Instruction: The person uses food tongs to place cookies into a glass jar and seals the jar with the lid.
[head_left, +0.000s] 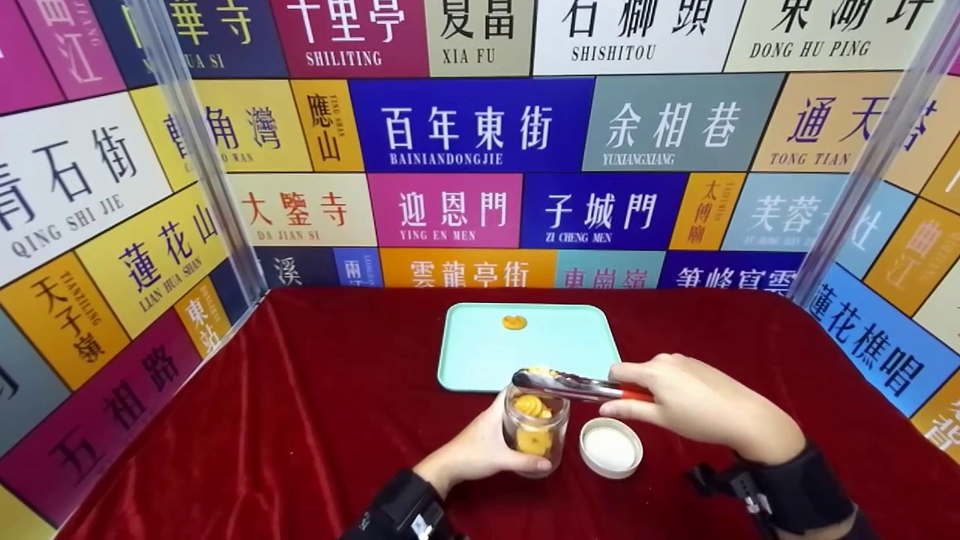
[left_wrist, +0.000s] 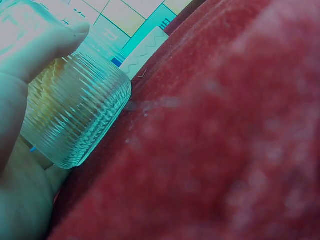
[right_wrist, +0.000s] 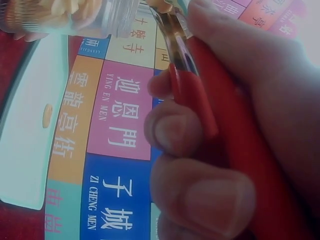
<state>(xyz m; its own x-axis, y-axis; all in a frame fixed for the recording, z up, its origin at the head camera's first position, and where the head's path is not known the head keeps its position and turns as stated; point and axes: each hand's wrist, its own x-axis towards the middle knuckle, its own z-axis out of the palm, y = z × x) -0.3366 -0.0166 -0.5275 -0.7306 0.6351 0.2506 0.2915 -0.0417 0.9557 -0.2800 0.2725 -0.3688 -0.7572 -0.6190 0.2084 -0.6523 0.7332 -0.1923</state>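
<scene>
My left hand [head_left: 480,450] grips a ribbed glass jar [head_left: 551,420] that holds several yellow cookies [head_left: 532,407]. In the left wrist view the thumb lies across the side of the jar [left_wrist: 95,100]. Red-handled metal tongs [head_left: 581,388] are in my right hand [head_left: 682,397], their tips over the jar's open mouth. A cookie [right_wrist: 161,5] shows between the tong tips at the top of the right wrist view. In that view my right fingers curl round the red handles [right_wrist: 240,135].
A mint-green tray [head_left: 480,360] lies behind the jar, with one cookie [head_left: 514,322] near its far edge. Right of the jar sits a round lid [head_left: 611,448], its pale inside facing up. Dark red cloth [head_left: 322,420] covers the table, and sign-covered walls stand around it.
</scene>
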